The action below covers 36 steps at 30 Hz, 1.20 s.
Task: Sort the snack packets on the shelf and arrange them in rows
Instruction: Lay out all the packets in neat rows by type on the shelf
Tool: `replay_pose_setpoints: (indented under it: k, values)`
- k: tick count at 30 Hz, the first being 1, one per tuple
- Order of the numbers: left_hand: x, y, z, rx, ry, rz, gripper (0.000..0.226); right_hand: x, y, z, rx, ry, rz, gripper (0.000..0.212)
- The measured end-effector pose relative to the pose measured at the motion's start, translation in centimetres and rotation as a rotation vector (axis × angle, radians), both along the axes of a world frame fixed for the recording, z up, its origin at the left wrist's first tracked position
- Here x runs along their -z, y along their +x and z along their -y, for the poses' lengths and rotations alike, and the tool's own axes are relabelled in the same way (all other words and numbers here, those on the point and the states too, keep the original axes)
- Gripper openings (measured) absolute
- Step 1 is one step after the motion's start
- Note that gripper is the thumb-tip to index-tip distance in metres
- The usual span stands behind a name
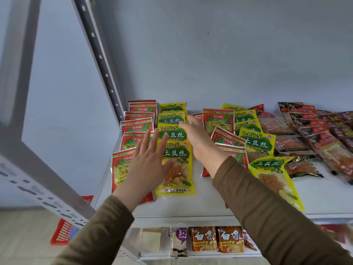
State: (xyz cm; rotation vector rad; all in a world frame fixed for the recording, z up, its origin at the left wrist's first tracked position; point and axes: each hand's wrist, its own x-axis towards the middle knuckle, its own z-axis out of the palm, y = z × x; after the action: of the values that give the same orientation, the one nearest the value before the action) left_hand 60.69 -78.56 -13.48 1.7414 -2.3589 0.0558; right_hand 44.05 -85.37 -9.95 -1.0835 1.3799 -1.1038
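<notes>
Risk noted first: the yellow row (174, 148) lay as an overlapped, shingled column of glossy packets, and I judged that a sideways push from either palm could slide the lower ones out of line or fan the whole column, since slick film on a smooth white shelf (191, 205) gives little grip. A second risk: the front yellow packet of that row sat close to the shelf's front edge, so a drag toward me could tip it off onto the lower tier. Third: right of the yellow row the red and yellow packets were still mixed in a loose heap (236, 134), and my right forearm crossed just above it, so a careless sweep could scatter it further. Left hand (149, 159): fingers straight and spread, palm down, lying over the seam between the red row (133, 129), which ran just left of the yellow row, and the yellow row itself; it gripped nothing, and whether it pressed or only hovered I could not tell. Right hand (194, 134): fingers straight and held together, edge-on along the right side of the yellow row near its far half, holding nothing. Dark packets (315, 131) lay well right of the yellow row.
</notes>
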Motion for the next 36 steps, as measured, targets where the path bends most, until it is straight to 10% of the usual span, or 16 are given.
replay_pose_setpoints:
  k: [24, 36]
  values:
    - [0.0, 1.1, 0.4, 0.038, 0.052, -0.033, 0.081, 0.0, 0.6, -4.4, 0.006, -0.034, -0.037, 0.053]
    - [-3.2, -14.6, -1.5, 0.219, -0.071, -0.007, 0.076, -1.3, -11.3, -4.4, 0.141, -0.095, 0.008, 0.056]
